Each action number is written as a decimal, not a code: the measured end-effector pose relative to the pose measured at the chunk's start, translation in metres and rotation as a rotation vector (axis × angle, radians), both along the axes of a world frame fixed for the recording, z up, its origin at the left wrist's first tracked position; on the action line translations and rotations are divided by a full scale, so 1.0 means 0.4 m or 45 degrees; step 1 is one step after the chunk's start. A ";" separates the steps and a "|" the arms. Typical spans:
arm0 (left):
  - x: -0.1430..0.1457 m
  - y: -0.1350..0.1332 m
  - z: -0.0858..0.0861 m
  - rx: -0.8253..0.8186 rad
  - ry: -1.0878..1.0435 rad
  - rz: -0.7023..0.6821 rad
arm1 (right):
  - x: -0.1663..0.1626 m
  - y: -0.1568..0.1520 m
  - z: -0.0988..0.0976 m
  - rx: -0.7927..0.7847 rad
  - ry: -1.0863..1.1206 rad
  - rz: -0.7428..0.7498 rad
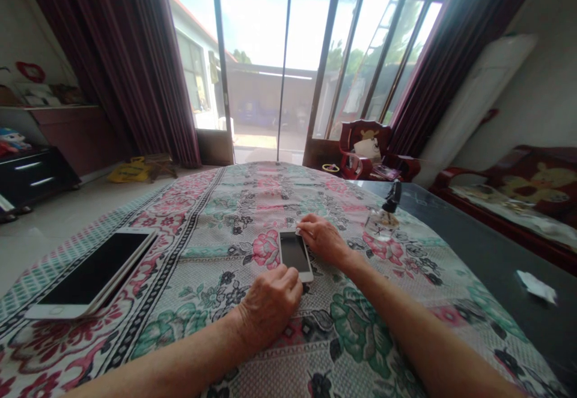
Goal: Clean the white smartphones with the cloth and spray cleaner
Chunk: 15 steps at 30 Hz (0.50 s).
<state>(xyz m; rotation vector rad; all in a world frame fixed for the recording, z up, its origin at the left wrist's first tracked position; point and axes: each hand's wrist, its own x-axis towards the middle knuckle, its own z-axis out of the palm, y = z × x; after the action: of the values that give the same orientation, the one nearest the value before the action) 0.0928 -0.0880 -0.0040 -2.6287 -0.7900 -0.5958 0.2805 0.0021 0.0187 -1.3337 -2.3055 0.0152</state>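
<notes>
A white smartphone (pixel 294 255) with a dark screen lies face up on the flowered tablecloth (pixel 225 235). My left hand (pixel 274 297) is closed at its lower left edge, fingers curled and pressing on the phone to hold it. At the top right corner, my right hand (pixel 322 237) pinches a small white wad (pixel 299 229), possibly tissue or cloth, against the phone. Only a bit of the wad shows past the fingertips. To the left rests a large white tablet (pixel 94 272) with a black screen, propped on something thin beneath it.
A clear bottle (pixel 382 223) with a black pump top stands right of my right hand. Beyond it, a crumpled white paper (pixel 536 287) lies on a dark surface (pixel 478 235). A wooden chair (pixel 367 145) and glass doors are behind the table.
</notes>
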 end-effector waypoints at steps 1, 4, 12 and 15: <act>0.000 0.001 -0.001 0.000 -0.001 -0.001 | 0.000 -0.001 -0.003 0.016 -0.012 -0.003; -0.002 0.006 -0.008 -0.013 -0.022 -0.004 | 0.000 -0.008 -0.016 0.066 -0.018 -0.020; -0.017 0.028 -0.009 -0.129 -0.187 -0.026 | -0.016 -0.030 -0.030 0.086 0.103 -0.093; -0.019 0.027 -0.009 -0.147 -0.232 -0.017 | -0.024 -0.049 -0.024 0.072 0.106 -0.123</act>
<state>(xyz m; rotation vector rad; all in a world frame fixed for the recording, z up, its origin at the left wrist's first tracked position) 0.0853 -0.0771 -0.0075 -2.7140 -0.8846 -0.8257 0.2711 -0.0173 0.0089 -1.3880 -2.1542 -0.0253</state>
